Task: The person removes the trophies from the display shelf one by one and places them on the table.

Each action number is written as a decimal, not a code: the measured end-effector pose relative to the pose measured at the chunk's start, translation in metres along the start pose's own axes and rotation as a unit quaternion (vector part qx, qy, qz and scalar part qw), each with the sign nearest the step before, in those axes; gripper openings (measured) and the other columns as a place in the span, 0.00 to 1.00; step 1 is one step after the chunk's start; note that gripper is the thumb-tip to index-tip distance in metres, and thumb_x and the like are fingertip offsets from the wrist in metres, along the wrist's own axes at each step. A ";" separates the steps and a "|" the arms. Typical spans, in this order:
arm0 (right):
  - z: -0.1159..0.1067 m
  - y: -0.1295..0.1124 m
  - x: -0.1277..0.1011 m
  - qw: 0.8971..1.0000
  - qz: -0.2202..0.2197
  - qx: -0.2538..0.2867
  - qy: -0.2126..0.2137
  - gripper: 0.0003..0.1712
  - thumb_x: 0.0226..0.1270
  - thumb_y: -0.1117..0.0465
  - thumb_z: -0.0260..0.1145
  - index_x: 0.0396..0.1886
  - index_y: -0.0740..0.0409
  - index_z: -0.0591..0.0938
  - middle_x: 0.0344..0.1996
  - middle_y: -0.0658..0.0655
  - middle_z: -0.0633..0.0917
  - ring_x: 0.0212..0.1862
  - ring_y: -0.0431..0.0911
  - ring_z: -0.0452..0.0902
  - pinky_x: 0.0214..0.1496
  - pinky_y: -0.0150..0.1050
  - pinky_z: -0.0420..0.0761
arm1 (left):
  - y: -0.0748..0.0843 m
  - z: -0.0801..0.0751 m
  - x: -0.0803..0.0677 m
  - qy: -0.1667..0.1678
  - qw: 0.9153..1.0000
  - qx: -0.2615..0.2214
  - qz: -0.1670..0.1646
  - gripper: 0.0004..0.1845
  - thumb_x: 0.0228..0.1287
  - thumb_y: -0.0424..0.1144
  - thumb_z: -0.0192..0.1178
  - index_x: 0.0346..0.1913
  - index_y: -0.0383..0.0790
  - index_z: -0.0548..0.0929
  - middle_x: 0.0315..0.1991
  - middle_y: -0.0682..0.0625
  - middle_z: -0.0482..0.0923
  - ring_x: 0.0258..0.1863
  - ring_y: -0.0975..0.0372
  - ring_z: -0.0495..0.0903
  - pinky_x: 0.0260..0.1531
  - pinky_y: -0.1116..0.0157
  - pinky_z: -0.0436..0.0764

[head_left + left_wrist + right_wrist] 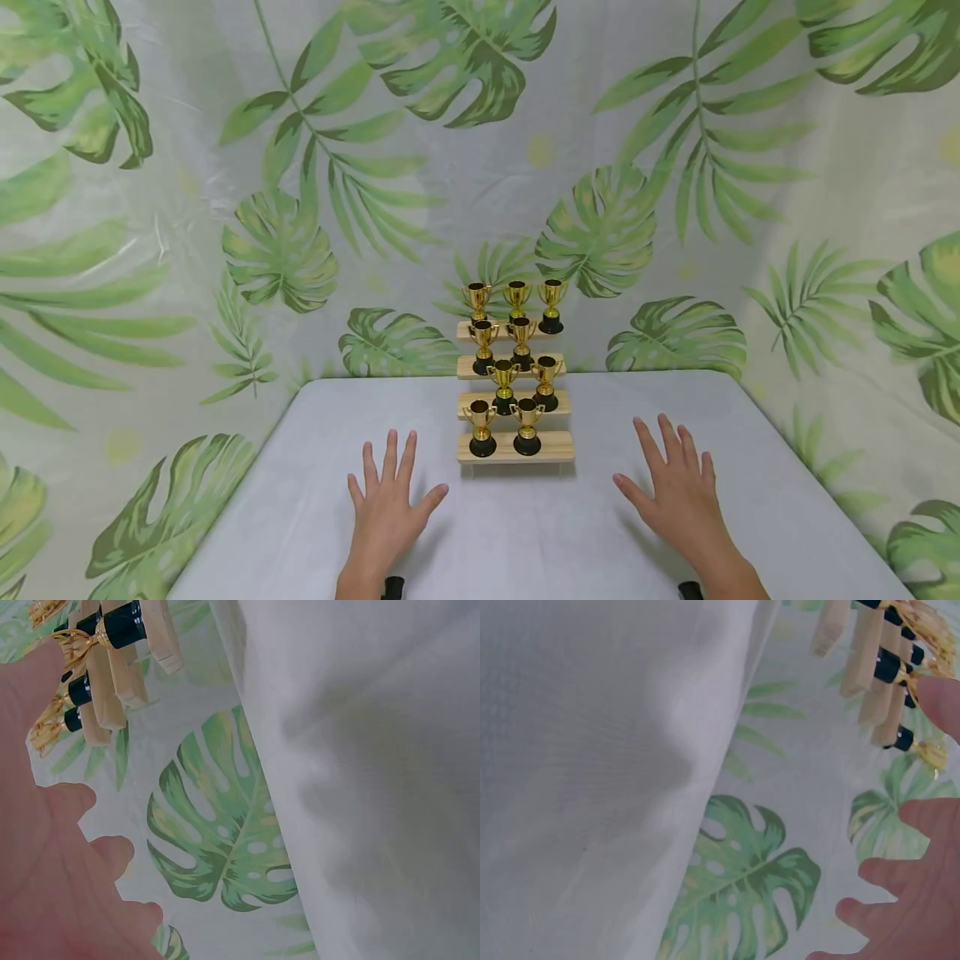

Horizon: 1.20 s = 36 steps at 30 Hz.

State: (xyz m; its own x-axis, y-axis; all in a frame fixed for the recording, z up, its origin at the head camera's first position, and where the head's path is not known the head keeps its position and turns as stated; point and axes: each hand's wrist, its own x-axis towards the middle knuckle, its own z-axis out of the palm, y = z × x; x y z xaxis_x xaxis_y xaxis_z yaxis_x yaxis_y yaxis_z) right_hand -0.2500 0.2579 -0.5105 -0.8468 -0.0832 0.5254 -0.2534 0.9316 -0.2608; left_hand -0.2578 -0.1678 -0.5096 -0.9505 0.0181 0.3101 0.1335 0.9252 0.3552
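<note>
My left hand (384,517) is held palm down over the white table, to the left of a tiered wooden stand (558,448), fingers spread and holding nothing. On the other side my right hand (681,504) has its fingers spread too and touches nothing. Small gold trophy cups with black bases stand upright on the tiers. Two are on the lowest tier, a left trophy (481,429) and a right trophy (527,427). Three line the top tier, the rightmost trophy (551,307) at its end. Both wrist views show the stand sideways beyond the thumbs.
A white cloth covers the table (517,533), whose back edge lies just behind the stand. A leaf-patterned curtain (480,192) hangs behind and at both sides. Dark bands (392,587) show at the wrists.
</note>
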 end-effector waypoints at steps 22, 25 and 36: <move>-0.019 -0.043 0.035 0.995 -0.071 0.058 0.032 0.47 0.64 0.45 0.73 0.78 0.49 0.64 0.70 0.63 0.69 0.67 0.63 0.66 0.53 0.69 0.75 | 0.027 -0.019 0.021 0.001 0.993 -0.070 0.090 0.50 0.63 0.71 0.57 0.82 0.61 0.46 0.80 0.45 0.47 0.78 0.42 0.43 0.63 0.31 0.61; -0.023 -0.052 0.047 0.993 -0.080 0.081 0.027 0.45 0.65 0.46 0.72 0.78 0.49 0.64 0.69 0.60 0.69 0.66 0.60 0.68 0.53 0.64 0.78 | 0.030 -0.019 0.027 -0.008 0.991 -0.101 0.087 0.49 0.64 0.71 0.57 0.81 0.62 0.47 0.80 0.44 0.49 0.77 0.43 0.47 0.62 0.32 0.64; -0.021 -0.094 0.075 0.982 -0.089 0.164 0.015 0.42 0.67 0.51 0.72 0.77 0.50 0.65 0.63 0.55 0.75 0.58 0.53 0.77 0.49 0.54 0.83 | 0.029 -0.007 0.036 -0.013 0.955 -0.293 0.028 0.42 0.66 0.63 0.62 0.78 0.57 0.60 0.75 0.47 0.62 0.72 0.48 0.63 0.64 0.43 0.70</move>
State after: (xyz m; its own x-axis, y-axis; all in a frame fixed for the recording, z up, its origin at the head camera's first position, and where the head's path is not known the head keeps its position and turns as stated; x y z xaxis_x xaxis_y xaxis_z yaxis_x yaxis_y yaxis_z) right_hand -0.2796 0.1720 -0.4297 -0.7622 -0.2193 0.6090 -0.5377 0.7384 -0.4070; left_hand -0.2856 -0.1425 -0.4819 -0.9430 0.0782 0.3234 0.3113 0.5508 0.7744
